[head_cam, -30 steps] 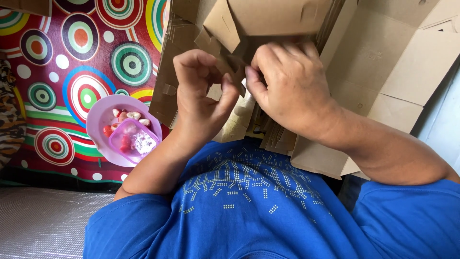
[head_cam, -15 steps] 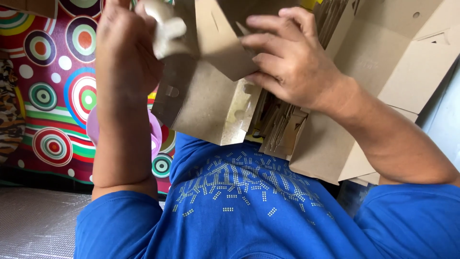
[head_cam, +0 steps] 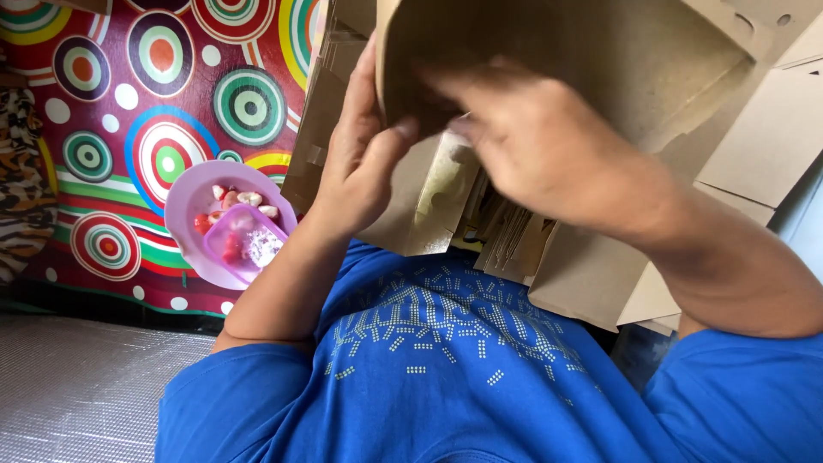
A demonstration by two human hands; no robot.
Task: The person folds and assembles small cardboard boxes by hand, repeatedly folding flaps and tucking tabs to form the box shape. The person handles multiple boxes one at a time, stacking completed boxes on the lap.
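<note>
Cardboard is being folded right now, I think: the left hand (head_cam: 364, 167) pinches the edge of a brown cardboard flap (head_cam: 549, 51), thumb on one side and fingers on the other, up close in front of the person's blue shirt (head_cam: 446, 377). The right hand (head_cam: 549, 150) is blurry and pressed against the same flap, and I cannot tell if it is gripping or just pushing. More flat cardboard pieces (head_cam: 754, 146) lie to the right and a purple bowl (head_cam: 193, 201) of small bits sits on the bright circle mat (head_cam: 129, 94); bending the flap neatly would need both hands steady along the crease.
</note>
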